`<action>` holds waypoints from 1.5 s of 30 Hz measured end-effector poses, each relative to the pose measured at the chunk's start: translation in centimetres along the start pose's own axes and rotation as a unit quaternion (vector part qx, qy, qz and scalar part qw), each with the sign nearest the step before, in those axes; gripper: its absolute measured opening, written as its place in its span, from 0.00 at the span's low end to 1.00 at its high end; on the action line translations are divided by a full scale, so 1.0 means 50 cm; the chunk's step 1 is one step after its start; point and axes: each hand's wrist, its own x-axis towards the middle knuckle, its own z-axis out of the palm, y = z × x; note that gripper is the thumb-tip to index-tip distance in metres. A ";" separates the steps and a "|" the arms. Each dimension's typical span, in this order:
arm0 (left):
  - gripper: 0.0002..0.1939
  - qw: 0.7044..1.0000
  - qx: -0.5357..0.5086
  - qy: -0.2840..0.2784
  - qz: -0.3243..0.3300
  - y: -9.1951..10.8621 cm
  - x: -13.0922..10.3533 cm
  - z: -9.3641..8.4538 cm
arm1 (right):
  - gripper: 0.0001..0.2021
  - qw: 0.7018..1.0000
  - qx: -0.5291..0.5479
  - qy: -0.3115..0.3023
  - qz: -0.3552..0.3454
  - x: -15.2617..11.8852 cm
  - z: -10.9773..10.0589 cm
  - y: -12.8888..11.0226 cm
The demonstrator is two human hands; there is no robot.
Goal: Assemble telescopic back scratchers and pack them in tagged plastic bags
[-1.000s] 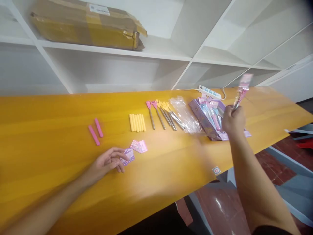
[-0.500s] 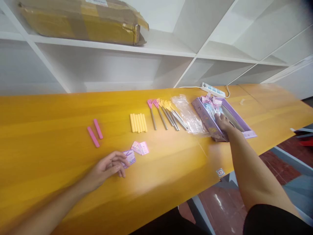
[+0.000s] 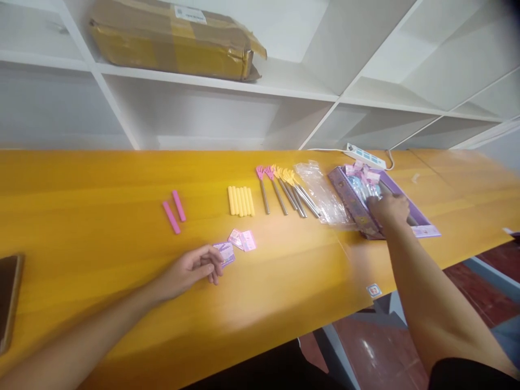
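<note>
My left hand hovers at or rests on the table by a purple card, its fingers loosely curled and apart, nothing in them. Two pink cards lie just beyond. My right hand reaches into a purple open box, fingers bent by clear plastic packets; what they grip is hidden. Left of the box lie clear plastic bags and several back scratchers with metal rods and pink or yellow claw heads. Several yellow sticks lie in a row, and two pink sticks sit farther left.
A white power strip with a cable lies behind the box. White shelving backs the table, holding a taped cardboard carton. A small sticker is near the front edge. A dark flat object shows at far left.
My right hand has turned and its fingers have bent inside the box. The view has shifted left, bringing in the dark object. My left hand stays beside the purple card.
</note>
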 end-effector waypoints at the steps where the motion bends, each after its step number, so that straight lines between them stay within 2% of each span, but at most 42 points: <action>1: 0.13 1.000 0.004 -0.001 -0.002 0.000 0.001 0.002 | 0.20 1.000 0.021 0.014 -0.002 -0.001 -0.018 -0.019; 3: 0.12 1.000 0.016 -0.001 0.001 0.002 0.002 0.009 | 0.20 0.996 0.076 0.025 -0.033 -0.007 -0.056 -0.069; 5: 0.10 0.999 0.044 0.008 0.018 0.004 -0.001 0.016 | 0.19 0.986 0.133 0.005 -0.098 -0.030 -0.087 -0.138; 7: 0.08 0.987 0.132 0.053 0.072 0.006 -0.010 0.011 | 0.19 0.968 0.174 -0.046 -0.176 -0.074 -0.107 -0.223; 8: 0.08 0.967 0.207 0.086 0.122 0.009 -0.016 0.001 | 0.17 0.958 0.176 -0.075 -0.215 -0.103 -0.111 -0.268; 9: 0.08 0.928 0.300 0.123 0.181 0.013 -0.023 -0.015 | 0.16 0.950 0.174 -0.095 -0.241 -0.134 -0.111 -0.313; 10: 0.08 0.866 0.403 0.155 0.252 0.018 -0.029 -0.037 | 0.16 0.945 0.168 -0.109 -0.258 -0.165 -0.108 -0.356; 11: 0.06 0.791 0.493 0.170 0.322 0.024 -0.033 -0.063 | 0.17 0.942 0.156 -0.121 -0.271 -0.194 -0.102 -0.394; 12: 0.06 0.724 0.565 0.185 0.350 0.032 -0.037 -0.091 | 0.18 0.943 0.125 -0.134 -0.278 -0.219 -0.095 -0.426; 13: 0.06 0.665 0.610 0.236 0.360 0.041 -0.038 -0.119 | 0.20 0.944 0.078 -0.147 -0.285 -0.239 -0.087 -0.452; 14: 0.06 0.627 0.638 0.298 0.334 0.049 -0.037 -0.144 | 0.21 0.943 0.044 -0.158 -0.290 -0.255 -0.080 -0.470; 15: 0.07 0.603 0.655 0.343 0.299 0.055 -0.034 -0.164 | 0.21 0.941 0.016 -0.166 -0.293 -0.265 -0.074 -0.483; 16: 0.08 0.590 0.670 0.363 0.265 0.061 -0.030 -0.179 | 0.21 0.939 0.001 -0.173 -0.296 -0.272 -0.068 -0.490; 18: 0.10 0.589 0.700 0.352 0.200 0.066 -0.022 -0.192 | 0.19 0.937 0.001 -0.182 -0.299 -0.274 -0.060 -0.494; 21: 0.14 0.597 0.730 0.308 0.128 0.063 -0.014 -0.186 | 0.17 0.935 0.012 -0.196 -0.296 -0.266 -0.050 -0.488; 26: 0.17 0.592 0.731 0.339 0.039 0.060 -0.013 -0.171 | 0.12 0.938 0.105 -0.202 -0.262 -0.249 -0.044 -0.473; 28: 0.17 0.587 0.732 0.345 0.012 0.062 -0.012 -0.168 | 0.09 0.927 0.211 -0.192 -0.244 -0.252 -0.044 -0.463; 29: 0.15 0.583 0.732 0.352 0.004 0.063 -0.012 -0.168 | 0.08 0.903 0.308 -0.195 -0.225 -0.258 -0.043 -0.459; 31: 0.11 0.581 0.729 0.363 0.000 0.064 -0.012 -0.171 | 0.11 0.816 0.511 -0.208 -0.173 -0.281 -0.041 -0.451; 32: 0.10 0.584 0.726 0.363 0.005 0.063 -0.013 -0.175 | 0.13 0.767 0.584 -0.219 -0.149 -0.298 -0.040 -0.448; 33: 0.10 0.590 0.721 0.361 0.014 0.062 -0.015 -0.180 | 0.14 0.731 0.628 -0.231 -0.134 -0.317 -0.039 -0.447; 34: 0.12 0.600 0.712 0.362 0.025 0.060 -0.019 -0.186 | 0.15 0.707 0.653 -0.242 -0.125 -0.338 -0.037 -0.446; 36: 0.17 0.636 0.672 0.375 0.057 0.057 -0.027 -0.197 | 0.18 0.664 0.692 -0.260 -0.113 -0.379 -0.035 -0.447; 39: 0.24 0.712 0.559 0.404 0.132 0.052 -0.036 -0.197 | 0.20 0.589 0.752 -0.283 -0.090 -0.426 -0.035 -0.448; 41: 0.21 0.746 0.492 0.414 0.175 0.052 -0.033 -0.171 | 0.18 0.549 0.778 -0.297 -0.080 -0.443 -0.036 -0.445; 43: 0.17 0.767 0.453 0.419 0.176 0.052 -0.021 -0.124 | 0.15 0.504 0.799 -0.321 -0.071 -0.453 -0.038 -0.440; 45: 0.15 0.812 0.433 0.362 0.149 0.051 -0.004 -0.068 | 0.12 0.439 0.821 -0.360 -0.063 -0.460 -0.040 -0.435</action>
